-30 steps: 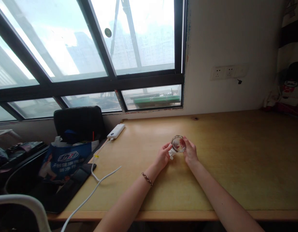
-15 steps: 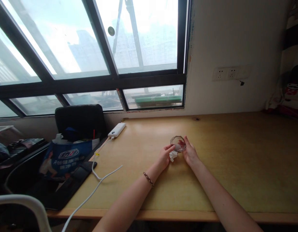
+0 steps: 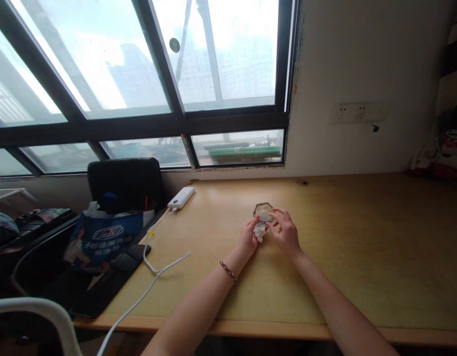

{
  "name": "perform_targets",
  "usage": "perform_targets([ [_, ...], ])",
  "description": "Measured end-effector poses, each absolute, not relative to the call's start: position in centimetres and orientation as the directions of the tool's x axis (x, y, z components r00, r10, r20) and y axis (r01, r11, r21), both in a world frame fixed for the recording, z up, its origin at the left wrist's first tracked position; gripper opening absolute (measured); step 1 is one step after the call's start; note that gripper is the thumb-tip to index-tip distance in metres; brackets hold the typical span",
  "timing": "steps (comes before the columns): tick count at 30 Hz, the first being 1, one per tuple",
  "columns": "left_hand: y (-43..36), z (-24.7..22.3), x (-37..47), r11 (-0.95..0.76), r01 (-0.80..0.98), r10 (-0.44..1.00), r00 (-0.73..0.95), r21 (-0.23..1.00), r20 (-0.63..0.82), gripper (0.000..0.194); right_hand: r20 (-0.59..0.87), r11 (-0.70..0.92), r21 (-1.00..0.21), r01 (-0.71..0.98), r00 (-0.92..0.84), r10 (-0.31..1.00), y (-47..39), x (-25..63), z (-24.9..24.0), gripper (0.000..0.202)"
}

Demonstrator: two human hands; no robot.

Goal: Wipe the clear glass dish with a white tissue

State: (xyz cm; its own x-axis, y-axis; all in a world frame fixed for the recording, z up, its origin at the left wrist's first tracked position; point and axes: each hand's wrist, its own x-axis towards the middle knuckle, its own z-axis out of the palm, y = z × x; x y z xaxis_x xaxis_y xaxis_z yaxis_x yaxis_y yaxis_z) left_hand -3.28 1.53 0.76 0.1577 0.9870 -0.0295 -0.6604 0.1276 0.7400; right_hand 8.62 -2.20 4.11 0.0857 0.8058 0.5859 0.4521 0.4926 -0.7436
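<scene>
Head view: both hands meet above the middle of the desk (image 3: pixel 361 257), working together on one small glass dish.
Glass dish: it looks angular at the rim and lies between the hands, its far side tilted up, with a pale round patch inside; whether it touches the desk is unclear.
White tissue: a crumpled piece (image 3: pixel 260 234) hangs just under the near edge of the dish (image 3: pixel 264 208), against the left fingers.
Progress: handling seems under way rather than finished, since the dish and tissue are both at the hands and neither has been put aside; how much is done or left cannot be read from the glass.
Left hand: closed around the near left edge of the dish (image 3: pixel 247 238), thumb uppermost, apparently pinning the tissue as well.
Right hand: half open (image 3: pixel 287 236), fingers curled and thumb apart, fingertips at the right edge of the dish; whether they grip or merely touch, I cannot tell.
Forearms: both slant inward from the near edge of the desk; a braided bracelet (image 3: pixel 228 272) circles the left wrist.
Around them: a white power bank (image 3: pixel 181 198) and white cable (image 3: pixel 175 262) lie well to the left.
</scene>
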Motion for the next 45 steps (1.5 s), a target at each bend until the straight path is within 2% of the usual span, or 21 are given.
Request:
perform_targets([
  [4, 1.4, 0.9, -3.1, 0.116, -0.639, 0.989, 0.143, 0.760, -0.031, 0.024, 0.572, 0.516, -0.652, 0.555, -0.087, 0.816, -2.2, 8.5, 3.4, 0.020],
  [10, 1.3, 1.5, -3.3, 0.183, -0.642, 0.969, 0.246, 0.744, -0.026, 0.022, 0.567, 0.472, -0.524, 0.709, -0.123, 0.815, -2.0, 8.9, 3.0, 0.011],
  [15, 1.3, 1.7, -3.9, 0.264, -0.566, 0.934, 0.351, 0.781, -0.061, 0.027, 0.619, 0.447, -0.508, 0.736, -0.049, 0.784, -0.6, 10.3, 2.8, 0.013],
  [20, 1.4, 1.5, -4.1, 0.255, -0.498, 0.919, 0.391, 0.829, -0.048, 0.026, 0.644, 0.396, -0.487, 0.779, 0.014, 0.765, 2.6, 15.8, 2.2, 0.013],
  [32, 1.6, 1.5, -4.2, 0.264, -0.471, 0.912, 0.405, 0.841, -0.059, 0.025, 0.543, 0.210, -0.404, 0.890, 0.049, 0.838, 9.4, 36.1, -1.6, 0.014],
  [37, 1.7, 1.4, -4.3, 0.289, -0.493, 0.906, 0.418, 0.821, -0.068, 0.026, 0.503, 0.142, -0.366, 0.920, 0.067, 0.862, 9.7, 39.5, -2.8, 0.014],
  [45, 1.6, 1.5, -4.3, 0.280, -0.477, 0.914, 0.398, 0.833, -0.079, 0.025, 0.440, 0.172, -0.353, 0.920, 0.001, 0.898, 10.0, 41.6, -3.0, 0.015],
])
